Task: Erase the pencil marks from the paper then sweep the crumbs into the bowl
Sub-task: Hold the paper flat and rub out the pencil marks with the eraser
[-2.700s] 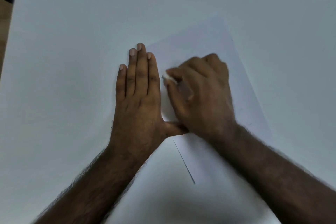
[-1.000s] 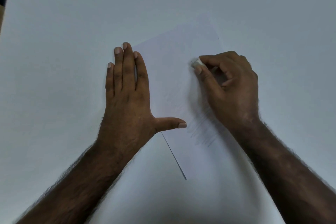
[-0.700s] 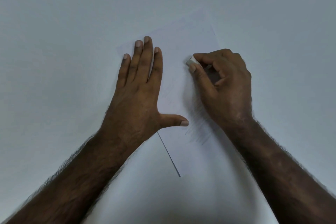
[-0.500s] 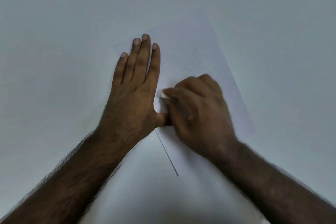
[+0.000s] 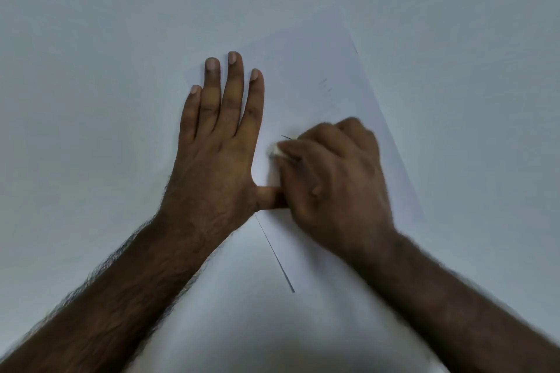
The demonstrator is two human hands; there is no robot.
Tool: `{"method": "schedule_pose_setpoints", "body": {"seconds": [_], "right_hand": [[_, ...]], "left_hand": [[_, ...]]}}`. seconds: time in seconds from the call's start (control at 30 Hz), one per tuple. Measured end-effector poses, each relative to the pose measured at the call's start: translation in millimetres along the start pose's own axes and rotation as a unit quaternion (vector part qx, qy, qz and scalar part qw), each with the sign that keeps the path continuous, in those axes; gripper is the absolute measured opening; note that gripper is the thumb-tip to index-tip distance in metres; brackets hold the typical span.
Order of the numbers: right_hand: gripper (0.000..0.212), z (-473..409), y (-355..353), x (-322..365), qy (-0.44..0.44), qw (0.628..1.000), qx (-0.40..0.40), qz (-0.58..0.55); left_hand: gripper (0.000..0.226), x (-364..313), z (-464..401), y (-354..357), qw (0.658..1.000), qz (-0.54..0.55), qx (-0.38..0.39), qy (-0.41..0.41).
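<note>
Two hands on paper (image 5: 315, 70); right grips eraser (image 5: 276, 151).

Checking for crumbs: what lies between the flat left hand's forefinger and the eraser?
Head view: only bare white paper sheet separates the left hand from the small white eraser.

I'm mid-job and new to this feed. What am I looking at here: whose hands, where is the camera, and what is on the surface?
There is no machine: a person works with bare hands, filmed by one wide-angle camera on their head, looking down. The left hand lies flat with straight fingers, pressing down the left edge of a white paper on a pale table. The right hand is curled around a small white eraser, its tip on the sheet. A few faint pencil marks show farther up the paper. The right hand is blurred. No bowl is in view.
</note>
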State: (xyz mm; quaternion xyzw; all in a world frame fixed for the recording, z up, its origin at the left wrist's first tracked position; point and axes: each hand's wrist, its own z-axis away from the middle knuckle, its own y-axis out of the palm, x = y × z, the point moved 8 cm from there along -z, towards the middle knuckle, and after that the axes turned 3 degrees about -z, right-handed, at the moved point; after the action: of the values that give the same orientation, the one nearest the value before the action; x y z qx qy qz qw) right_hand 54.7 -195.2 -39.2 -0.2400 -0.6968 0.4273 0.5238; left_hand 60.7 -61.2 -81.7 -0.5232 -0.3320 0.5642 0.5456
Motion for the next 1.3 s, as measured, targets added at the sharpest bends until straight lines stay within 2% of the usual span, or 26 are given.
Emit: {"method": "schedule_pose_setpoints", "body": {"seconds": [0.1,0.2,0.3,0.4,0.47,0.57,0.63,0.77,0.83,0.87,0.97,1.1,1.17,1.3], "right_hand": [[0.017,-36,-13,-36,0.044,0.995,-0.054,0.073],[0.015,-52,-26,-55,0.095,0.988,-0.103,0.064],[0.011,-27,-9,-22,0.076,0.996,-0.043,0.031],[0.012,2,3,7,0.019,1.0,0.013,-0.002],[0.013,-10,0,-5,0.012,1.0,0.004,0.026],[0.016,-48,-19,-42,0.062,0.992,-0.071,0.083],[0.014,-55,-26,-52,0.098,0.988,-0.098,0.068],[0.014,-17,0,-10,0.067,0.997,-0.005,0.033],[0.014,2,3,7,0.031,0.999,0.009,0.007],[0.014,0,1,5,0.02,1.0,0.007,0.007],[0.016,-35,-7,-21,0.035,0.996,-0.036,0.072],[0.015,-59,-20,-44,0.097,0.988,-0.1,0.067],[0.012,-42,-10,-26,0.087,0.992,-0.064,0.059],[0.012,0,5,15,0.019,1.0,0.01,0.006]], "left_hand": [[0.153,0,-1,0,1.0,0.002,0.015,0.0],[0.155,0,-2,-1,1.0,0.001,0.014,0.001],[0.15,0,-1,-1,1.0,0.006,0.009,-0.005],[0.136,1,0,-2,1.0,0.008,-0.013,-0.011],[0.145,1,0,-1,1.0,0.008,-0.004,-0.011],[0.158,1,0,0,1.0,0.011,0.013,-0.006],[0.159,1,0,0,1.0,0.011,0.016,-0.004],[0.147,1,0,-1,1.0,0.003,0.002,-0.009],[0.134,1,0,-1,1.0,-0.001,-0.014,-0.009],[0.134,1,0,-1,1.0,-0.001,-0.014,-0.009],[0.155,1,-1,0,1.0,0.0,0.007,-0.007],[0.159,1,-1,-1,1.0,0.001,0.013,-0.008],[0.155,1,-1,0,1.0,-0.001,0.013,-0.01],[0.121,1,1,-3,1.0,-0.007,-0.028,-0.008]]}}
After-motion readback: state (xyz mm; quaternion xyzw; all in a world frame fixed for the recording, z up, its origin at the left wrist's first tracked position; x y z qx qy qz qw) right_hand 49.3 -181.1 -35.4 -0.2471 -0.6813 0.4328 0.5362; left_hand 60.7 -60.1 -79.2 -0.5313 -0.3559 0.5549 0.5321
